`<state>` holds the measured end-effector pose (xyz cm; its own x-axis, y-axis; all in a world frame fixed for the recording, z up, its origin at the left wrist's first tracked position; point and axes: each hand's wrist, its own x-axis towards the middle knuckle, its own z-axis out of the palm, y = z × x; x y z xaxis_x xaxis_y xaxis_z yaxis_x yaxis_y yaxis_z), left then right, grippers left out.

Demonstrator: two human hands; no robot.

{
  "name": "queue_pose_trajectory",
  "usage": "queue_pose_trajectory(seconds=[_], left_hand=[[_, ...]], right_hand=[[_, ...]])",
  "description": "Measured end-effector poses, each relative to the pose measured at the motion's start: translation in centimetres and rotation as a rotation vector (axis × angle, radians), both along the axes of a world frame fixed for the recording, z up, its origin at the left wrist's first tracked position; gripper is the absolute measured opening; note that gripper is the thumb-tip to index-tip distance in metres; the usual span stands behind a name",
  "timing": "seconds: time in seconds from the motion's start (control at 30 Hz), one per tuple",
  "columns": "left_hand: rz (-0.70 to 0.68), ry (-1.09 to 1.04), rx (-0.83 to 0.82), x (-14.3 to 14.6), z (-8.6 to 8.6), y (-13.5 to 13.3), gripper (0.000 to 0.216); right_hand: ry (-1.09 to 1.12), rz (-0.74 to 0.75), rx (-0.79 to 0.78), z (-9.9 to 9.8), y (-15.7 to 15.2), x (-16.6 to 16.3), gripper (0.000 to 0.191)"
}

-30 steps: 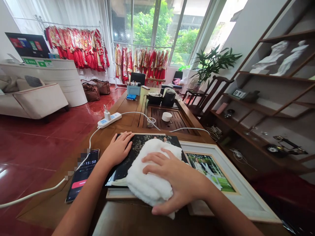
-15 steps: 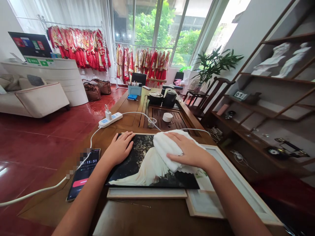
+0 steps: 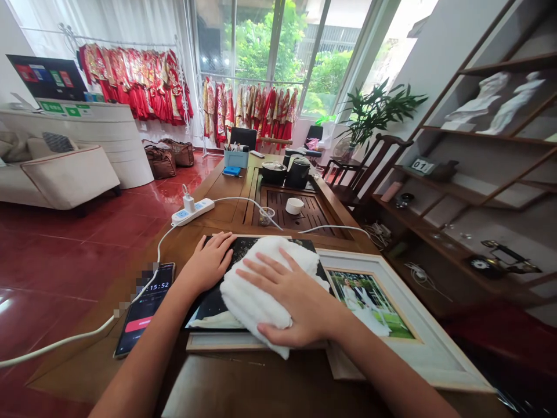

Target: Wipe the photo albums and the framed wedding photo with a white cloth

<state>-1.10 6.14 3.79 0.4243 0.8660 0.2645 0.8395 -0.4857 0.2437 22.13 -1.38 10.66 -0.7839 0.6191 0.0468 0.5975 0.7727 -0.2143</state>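
A dark glossy photo print (image 3: 209,307) lies on the wooden table (image 3: 226,383) in front of me. My left hand (image 3: 209,261) rests flat on its upper left corner, fingers stretched out. My right hand (image 3: 290,299) presses a folded white towel (image 3: 255,290) onto the middle of the print, fingers spread over the cloth. To the right lies a white-framed wedding photo (image 3: 418,337), partly under the print's edge.
A phone (image 3: 145,307) showing a timer lies left of the print, with a white cable (image 3: 65,339) and a power strip (image 3: 192,212) beyond. A tea tray (image 3: 300,215) with a cup and kettles sits further back. Shelves (image 3: 478,191) stand on the right.
My right hand has slid the towel from the print's upper right back toward its middle and left. My left hand has stayed on the corner. The framed photo is uncovered again.
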Motion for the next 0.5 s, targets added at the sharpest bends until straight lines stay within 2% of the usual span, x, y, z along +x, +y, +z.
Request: queue_pose_trajectory(seconds=[0.13, 0.4, 0.5], left_hand=[[0.001, 0.006, -0.008, 0.0, 0.1, 0.0, 0.044], [0.001, 0.013, -0.021, -0.2, 0.1, -0.2, 0.044], [0.007, 0.018, -0.018, -0.2, 0.1, -0.3, 0.044]], right_hand=[[0.005, 0.002, -0.003, -0.3, 0.5, 0.4, 0.081], [-0.039, -0.296, 0.104, -1.2, 4.0, 4.9, 0.074], [-0.047, -0.327, 0.122, -1.3, 4.3, 5.5, 0.073]])
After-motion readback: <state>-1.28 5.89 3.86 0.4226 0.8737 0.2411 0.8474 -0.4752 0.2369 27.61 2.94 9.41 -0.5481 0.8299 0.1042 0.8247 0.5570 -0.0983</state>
